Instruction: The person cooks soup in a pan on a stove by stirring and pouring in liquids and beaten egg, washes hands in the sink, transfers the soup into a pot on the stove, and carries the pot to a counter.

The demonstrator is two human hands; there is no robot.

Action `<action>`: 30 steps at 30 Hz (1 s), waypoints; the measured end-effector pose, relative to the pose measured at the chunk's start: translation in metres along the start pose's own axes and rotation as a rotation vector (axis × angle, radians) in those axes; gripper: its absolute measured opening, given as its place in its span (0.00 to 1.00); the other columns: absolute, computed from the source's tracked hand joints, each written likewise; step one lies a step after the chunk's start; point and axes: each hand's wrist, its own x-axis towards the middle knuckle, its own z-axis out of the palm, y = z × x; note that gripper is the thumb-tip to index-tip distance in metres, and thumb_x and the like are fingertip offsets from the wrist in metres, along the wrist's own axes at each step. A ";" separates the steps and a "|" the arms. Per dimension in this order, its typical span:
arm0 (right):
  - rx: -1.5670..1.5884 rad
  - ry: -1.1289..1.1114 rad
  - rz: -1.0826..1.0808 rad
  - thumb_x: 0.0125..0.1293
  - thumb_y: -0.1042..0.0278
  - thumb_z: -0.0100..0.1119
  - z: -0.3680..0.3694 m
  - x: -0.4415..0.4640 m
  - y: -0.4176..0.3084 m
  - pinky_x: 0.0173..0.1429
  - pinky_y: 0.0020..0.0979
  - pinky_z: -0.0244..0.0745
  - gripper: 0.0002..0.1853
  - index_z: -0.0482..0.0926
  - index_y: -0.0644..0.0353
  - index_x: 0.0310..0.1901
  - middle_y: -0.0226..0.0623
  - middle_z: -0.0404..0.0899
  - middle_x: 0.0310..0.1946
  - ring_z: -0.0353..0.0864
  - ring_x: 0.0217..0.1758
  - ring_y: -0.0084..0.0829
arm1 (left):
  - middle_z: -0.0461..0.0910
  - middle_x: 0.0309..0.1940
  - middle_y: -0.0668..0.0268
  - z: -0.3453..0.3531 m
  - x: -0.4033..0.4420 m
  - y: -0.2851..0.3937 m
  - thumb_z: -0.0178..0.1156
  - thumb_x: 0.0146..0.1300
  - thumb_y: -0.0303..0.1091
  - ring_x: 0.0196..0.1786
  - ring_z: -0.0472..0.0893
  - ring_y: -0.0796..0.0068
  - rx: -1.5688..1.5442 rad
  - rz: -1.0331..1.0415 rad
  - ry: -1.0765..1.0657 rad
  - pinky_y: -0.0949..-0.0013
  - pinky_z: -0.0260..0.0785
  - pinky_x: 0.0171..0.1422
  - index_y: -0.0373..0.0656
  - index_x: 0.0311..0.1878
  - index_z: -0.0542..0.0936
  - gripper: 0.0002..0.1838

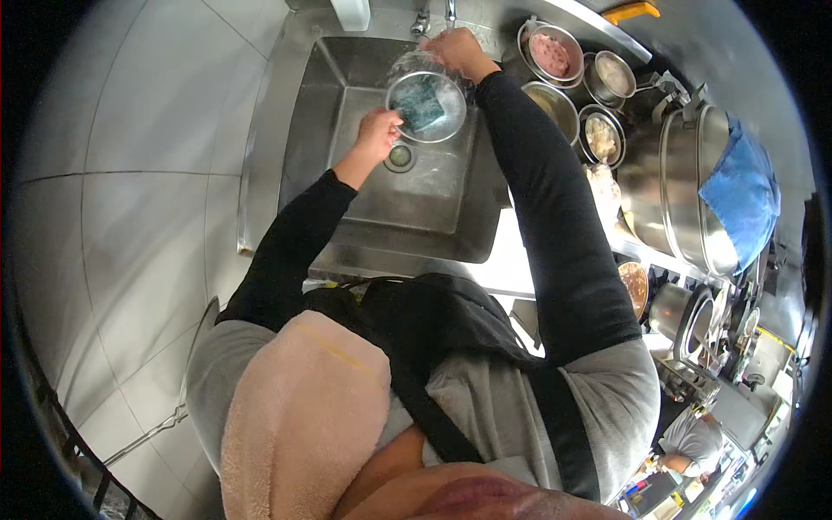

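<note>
Over the sink (368, 195), my left hand (379, 134) grips the near left rim of a round bowl (457, 102). The bowl is tilted so its inside faces up, and a dark green scouring pad (419, 108) shows within it. Water splashes at the bowl's far edge. My right hand (459, 52) is close to the tap (450, 12), above the bowl's far right side. Its fingers are curled; splash and glare blur their tips, so what they hold, if anything, is unclear.
Several metal containers with food stand right of the sink, among them a bowl of pink food (551, 55). A large pot (659, 182) carries a blue cloth (744, 195). An orange-handled tool (631, 12) lies at the back. Another person (693, 442) is at lower right.
</note>
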 end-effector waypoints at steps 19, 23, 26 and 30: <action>0.229 0.182 -0.109 0.68 0.56 0.52 0.067 0.013 0.007 0.46 0.48 0.80 0.17 0.81 0.65 0.36 0.48 0.84 0.36 0.85 0.42 0.51 | 0.60 0.21 0.71 -0.110 0.136 0.217 0.56 0.60 0.21 0.23 0.62 0.76 -0.282 0.435 0.269 0.72 0.67 0.38 0.43 0.25 0.63 0.12; 0.464 -0.197 0.245 0.68 0.56 0.57 0.047 0.012 -0.012 0.60 0.44 0.76 0.17 0.84 0.58 0.50 0.40 0.84 0.52 0.82 0.57 0.46 | 0.59 0.22 0.71 -0.073 0.129 0.210 0.51 0.72 0.31 0.28 0.65 0.73 -0.382 0.438 0.158 0.70 0.68 0.41 0.45 0.24 0.62 0.17; 0.037 -0.069 0.136 0.65 0.58 0.53 0.076 0.035 -0.001 0.43 0.45 0.80 0.14 0.86 0.52 0.41 0.43 0.87 0.36 0.88 0.42 0.40 | 0.63 0.18 0.69 -0.059 0.139 0.134 0.51 0.68 0.42 0.20 0.67 0.71 -0.417 0.226 0.204 0.68 0.70 0.28 0.46 0.24 0.67 0.17; 1.159 0.279 0.623 0.66 0.66 0.60 -0.007 -0.018 -0.055 0.37 0.30 0.78 0.10 0.85 0.62 0.42 0.37 0.85 0.28 0.82 0.29 0.26 | 0.81 0.29 0.63 0.054 0.089 0.009 0.56 0.68 0.41 0.34 0.81 0.66 -0.043 -0.222 -0.158 0.64 0.73 0.35 0.41 0.33 0.79 0.13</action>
